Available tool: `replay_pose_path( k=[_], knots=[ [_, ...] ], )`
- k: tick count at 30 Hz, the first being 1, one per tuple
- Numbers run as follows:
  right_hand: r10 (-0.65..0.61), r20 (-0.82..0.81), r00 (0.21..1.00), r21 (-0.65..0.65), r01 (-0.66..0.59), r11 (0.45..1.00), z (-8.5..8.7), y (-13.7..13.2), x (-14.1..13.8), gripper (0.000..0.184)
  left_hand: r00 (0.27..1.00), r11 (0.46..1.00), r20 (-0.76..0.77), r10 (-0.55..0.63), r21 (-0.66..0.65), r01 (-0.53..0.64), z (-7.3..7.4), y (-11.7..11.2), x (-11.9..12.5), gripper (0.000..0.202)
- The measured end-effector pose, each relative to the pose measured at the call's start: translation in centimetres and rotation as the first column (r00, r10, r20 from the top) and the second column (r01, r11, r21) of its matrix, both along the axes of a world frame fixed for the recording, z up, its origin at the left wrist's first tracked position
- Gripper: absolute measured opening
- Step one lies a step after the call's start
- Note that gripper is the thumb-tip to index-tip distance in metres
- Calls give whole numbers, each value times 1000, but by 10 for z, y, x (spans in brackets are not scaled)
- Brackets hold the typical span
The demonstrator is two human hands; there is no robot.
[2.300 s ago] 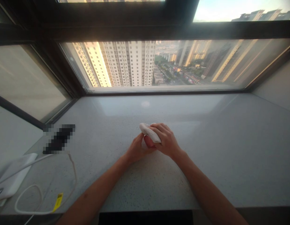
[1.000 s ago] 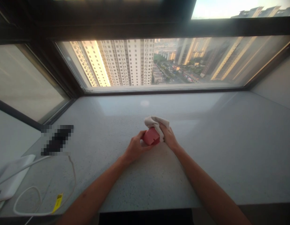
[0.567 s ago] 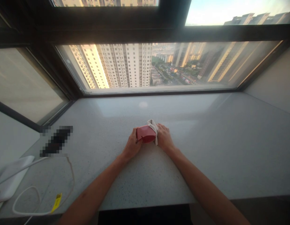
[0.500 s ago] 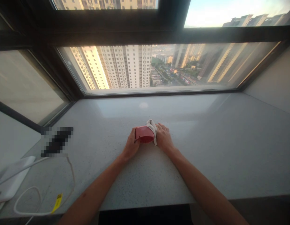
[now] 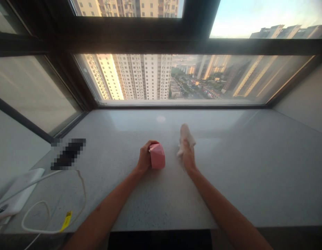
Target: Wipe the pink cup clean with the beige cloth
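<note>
A pink container [image 5: 158, 156] with flat, angled sides is held on its left side by my left hand [image 5: 144, 157], above or on the pale sill. Its opening is turned out of my sight. To the right, apart from the container, my right hand [image 5: 188, 156] grips a bunched whitish cloth [image 5: 186, 132], slightly blurred by motion. The cloth hangs out past the fingers at the top and on both sides.
The speckled windowsill [image 5: 228, 166] runs to a dark-framed window [image 5: 176, 107]. At the left lie a pixelated dark object [image 5: 68, 153], a white power strip [image 5: 23, 189] and a looping white cable [image 5: 41, 231] with a yellow tag [image 5: 66, 221].
My right hand has moved the cloth off the container, to the right and slightly up. My left hand has turned the container so its opening no longer shows. The view has shifted slightly.
</note>
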State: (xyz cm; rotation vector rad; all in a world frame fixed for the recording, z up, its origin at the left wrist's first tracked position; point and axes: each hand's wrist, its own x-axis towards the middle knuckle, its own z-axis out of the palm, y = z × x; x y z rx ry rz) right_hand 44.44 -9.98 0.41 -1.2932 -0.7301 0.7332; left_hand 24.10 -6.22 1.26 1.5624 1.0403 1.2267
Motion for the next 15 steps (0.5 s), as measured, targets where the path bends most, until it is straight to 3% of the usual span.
replay_pose_path(
  k=[2,4,7,12,15],
  knots=[
    [228,-56,972,10,-228,974,-1,-16,-37,69,1000,998,-11,21,54,-20,0,-6,2,23],
    [360,-64,931,45,-358,933,-3,-29,-67,65,997,989,-16,78,130,-75,1,-11,2,24],
    [425,-99,900,44,-422,905,-7,-38,-86,64,988,958,3,152,246,-148,3,-17,0,25],
    [454,-182,872,42,-454,890,-11,-38,-83,69,1000,922,24,13,386,-22,7,-20,0,20],
    [450,-78,890,110,-441,891,-14,-46,-82,61,998,928,57,11,371,-31,8,-21,1,17]
  ],
)
